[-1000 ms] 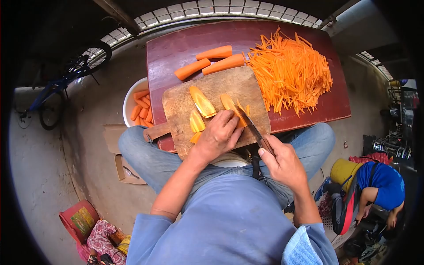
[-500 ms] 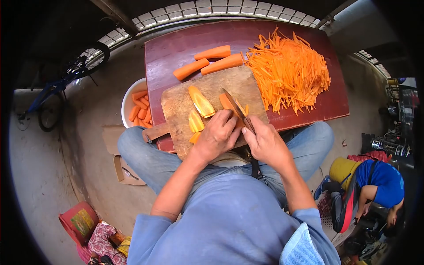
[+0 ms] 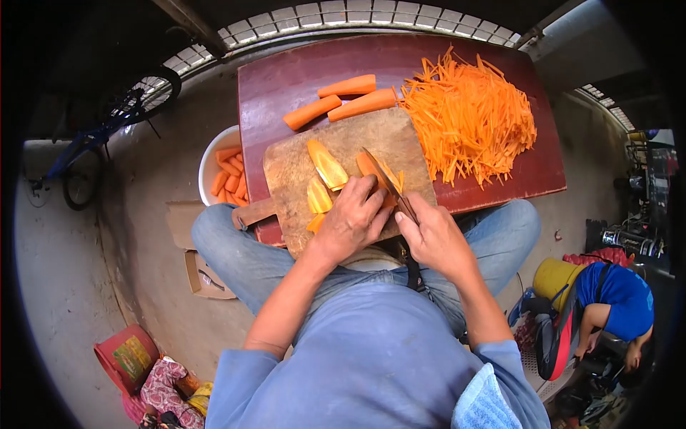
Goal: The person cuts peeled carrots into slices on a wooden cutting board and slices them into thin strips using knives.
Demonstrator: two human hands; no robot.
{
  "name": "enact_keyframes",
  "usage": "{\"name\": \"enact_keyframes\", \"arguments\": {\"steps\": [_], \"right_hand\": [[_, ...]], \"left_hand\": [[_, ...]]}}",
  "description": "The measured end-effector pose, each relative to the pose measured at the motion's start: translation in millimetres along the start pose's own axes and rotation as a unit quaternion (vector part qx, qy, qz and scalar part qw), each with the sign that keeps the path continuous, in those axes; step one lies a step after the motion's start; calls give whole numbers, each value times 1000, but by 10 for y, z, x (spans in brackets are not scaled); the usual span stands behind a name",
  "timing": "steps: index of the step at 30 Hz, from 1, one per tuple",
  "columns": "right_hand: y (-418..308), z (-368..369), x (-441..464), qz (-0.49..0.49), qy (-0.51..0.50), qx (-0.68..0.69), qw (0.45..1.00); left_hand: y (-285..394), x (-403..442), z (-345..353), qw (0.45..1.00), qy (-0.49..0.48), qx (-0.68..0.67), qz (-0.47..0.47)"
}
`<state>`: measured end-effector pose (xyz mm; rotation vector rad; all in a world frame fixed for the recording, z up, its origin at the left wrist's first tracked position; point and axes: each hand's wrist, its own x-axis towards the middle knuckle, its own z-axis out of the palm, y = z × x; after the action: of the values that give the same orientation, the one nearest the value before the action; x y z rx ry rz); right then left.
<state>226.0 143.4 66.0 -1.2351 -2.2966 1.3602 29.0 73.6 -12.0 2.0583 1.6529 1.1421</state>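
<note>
My right hand [image 3: 439, 239] grips a knife [image 3: 389, 182], its blade angled up and left over the wooden cutting board [image 3: 286, 168]. With bent fingers, my left hand [image 3: 350, 222] presses a carrot piece [image 3: 366, 164] onto the board, right against the blade. Thin carrot strips [image 3: 399, 177] lie on the knife's right side. Left of the hands rest carrot slices [image 3: 327, 168] and more slices [image 3: 319, 196]. Beyond the board are three peeled carrots, one of them a long carrot [image 3: 348, 86]. A large heap of carrot strips [image 3: 468, 118] covers the table's right part.
The board overlaps the near edge of a dark red table [image 3: 279, 71]. A white bucket [image 3: 207, 164] of carrots stands at its left. A cardboard box [image 3: 204, 275] lies on the floor, and a bicycle [image 3: 93, 143] is farther left. Another person in blue [image 3: 622, 297] bends down at right.
The knife and my right hand have shifted very slightly against the carrot piece. The whole view has drifted a little to the right; the rest looks the same.
</note>
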Motion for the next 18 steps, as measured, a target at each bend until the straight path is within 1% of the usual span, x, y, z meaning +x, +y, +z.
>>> {"name": "enact_keyframes", "arguments": {"steps": [4, 7, 10, 13, 18], "right_hand": [[-42, -34, -44, 4, -7, 20, 1000], [-104, -77, -219, 28, 2, 38, 999], [-62, -29, -220, 9, 9, 17, 1000], [-119, -72, -181, 13, -12, 8, 1000], [-73, -22, -91, 6, -17, -12, 1000]], "left_hand": [[-16, 28, 5, 1000, 3, -9, 1], [-15, 6, 1, 1000, -1, -14, -7], [-12, 13, -23, 1000, -11, -14, -9], [-19, 37, -8, 1000, 0, -16, -2], [-14, 13, 0, 1000, -1, -18, -7]]}}
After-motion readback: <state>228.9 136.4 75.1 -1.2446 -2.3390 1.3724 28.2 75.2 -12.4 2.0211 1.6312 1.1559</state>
